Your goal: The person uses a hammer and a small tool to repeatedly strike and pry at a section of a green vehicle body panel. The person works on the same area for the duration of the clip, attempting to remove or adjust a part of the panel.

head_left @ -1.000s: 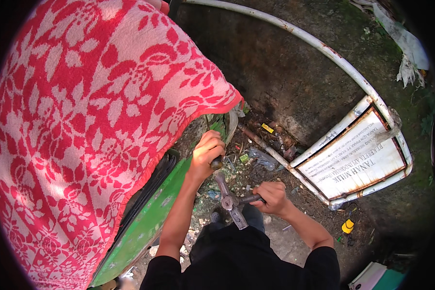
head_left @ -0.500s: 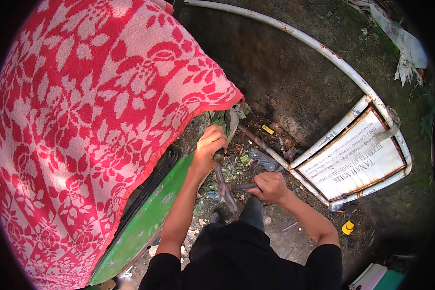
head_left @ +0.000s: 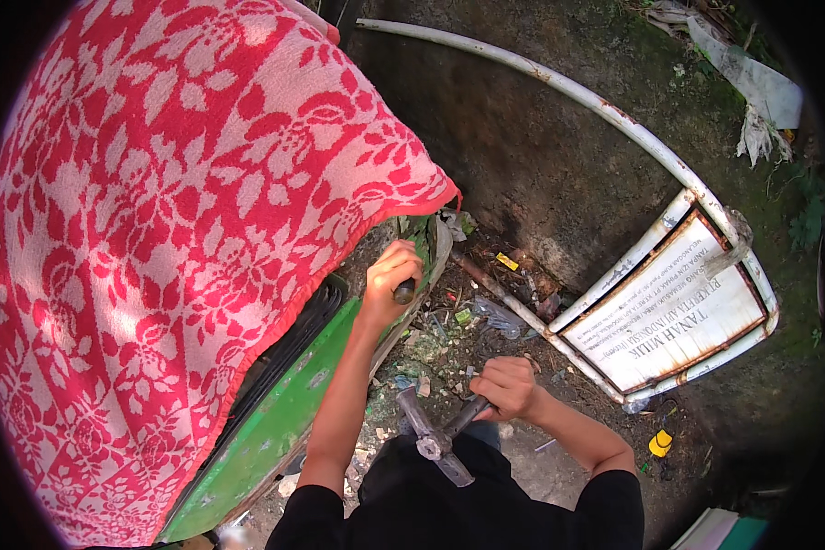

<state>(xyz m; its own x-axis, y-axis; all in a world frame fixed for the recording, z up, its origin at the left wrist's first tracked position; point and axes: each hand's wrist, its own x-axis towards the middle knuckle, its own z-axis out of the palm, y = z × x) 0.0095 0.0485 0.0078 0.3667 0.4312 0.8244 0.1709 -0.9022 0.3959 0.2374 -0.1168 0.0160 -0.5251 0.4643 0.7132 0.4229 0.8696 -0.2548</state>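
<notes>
My right hand [head_left: 507, 389] is closed around the handle of a hammer [head_left: 434, 447]. The steel head hangs in front of my dark shirt, apart from my other hand. My left hand [head_left: 393, 273] grips a dark, round-ended tool handle [head_left: 404, 291], whose blunt end points back toward me. The far end of that tool is hidden by my fingers, so its kind does not show. This hand is at the edge of a worn green panel [head_left: 313, 390], near its far corner. A red and pink floral towel-like cloth [head_left: 192, 229] drapes over the panel's top.
On the right a bent white pipe frame [head_left: 605, 105] carries a rusty white sign [head_left: 669, 298]. Stone chips and litter lie on the ground between, with a yellow scrap [head_left: 660, 444] nearer me. A torn pale sheet [head_left: 752, 82] lies at the far right.
The hammer has swung back toward my body, away from the tool end in my left hand. My right hand has come slightly nearer me; my left hand stays about where it was.
</notes>
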